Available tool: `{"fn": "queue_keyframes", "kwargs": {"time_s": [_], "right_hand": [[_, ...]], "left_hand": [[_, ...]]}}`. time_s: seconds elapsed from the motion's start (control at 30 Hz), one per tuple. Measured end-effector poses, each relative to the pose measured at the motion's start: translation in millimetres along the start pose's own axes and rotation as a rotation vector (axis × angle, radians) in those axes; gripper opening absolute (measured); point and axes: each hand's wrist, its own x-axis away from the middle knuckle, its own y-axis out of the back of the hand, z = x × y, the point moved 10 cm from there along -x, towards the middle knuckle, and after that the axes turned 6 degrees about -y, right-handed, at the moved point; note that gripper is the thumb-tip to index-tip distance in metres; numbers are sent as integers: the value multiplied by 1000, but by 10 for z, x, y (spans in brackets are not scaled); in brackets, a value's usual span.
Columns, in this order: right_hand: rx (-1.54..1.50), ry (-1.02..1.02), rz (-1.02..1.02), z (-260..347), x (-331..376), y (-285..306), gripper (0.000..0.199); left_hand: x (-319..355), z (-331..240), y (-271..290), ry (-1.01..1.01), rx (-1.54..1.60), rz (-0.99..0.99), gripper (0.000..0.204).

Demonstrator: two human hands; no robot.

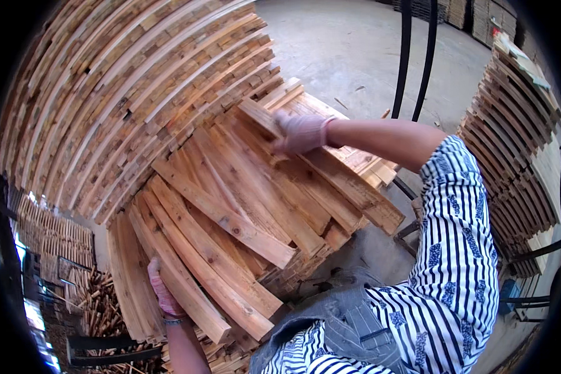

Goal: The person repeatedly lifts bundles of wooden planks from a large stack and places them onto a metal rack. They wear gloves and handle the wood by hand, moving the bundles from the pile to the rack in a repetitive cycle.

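Many reddish-brown wooden planks [230, 181] lie fanned out and overlapping on a pile in front of me. At the near left, my left hand [163, 293] in a pale pink glove closes on the left edge of a wooden plank [190, 299]; its fingers are partly hidden by the wood. My right hand [302, 133], gloved as well and smeared by motion, reaches across to the pile's right side. It grips a long plank [349, 187] along the right edge of the pile, thumb and fingers over its faces.
A tall stack of boards [131, 93] rises at the far left, against the planks' far ends. Paler boards [349, 156] lie beyond my right hand. Another stack [511, 149] stands at the right, and black metal bars [411, 56] stand upright on the concrete floor [343, 50]. Scrap sticks [103, 299] lie lower left.
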Motion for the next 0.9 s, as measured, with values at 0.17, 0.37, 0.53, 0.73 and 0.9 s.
{"fn": "queue_keyframes", "kwargs": {"time_s": [0.17,0.37,0.53,0.73,0.9], "right_hand": [[64,7,62,-23,-261,341,68],[33,185,103,-589,-509,16,58],[178,13,-80,-145,-202,-25,68],[127,414,-12,1896,467,-364,61],[14,388,80,2441,239,-979,57]], "left_hand": [[48,-111,-58,-98,-78,-49,76],[120,-100,-100,-95,-8,-56,66],[48,-97,86,-142,-46,-48,59],[-23,57,188,35,117,-44,56],[22,-48,182,-15,85,-35,46]]}}
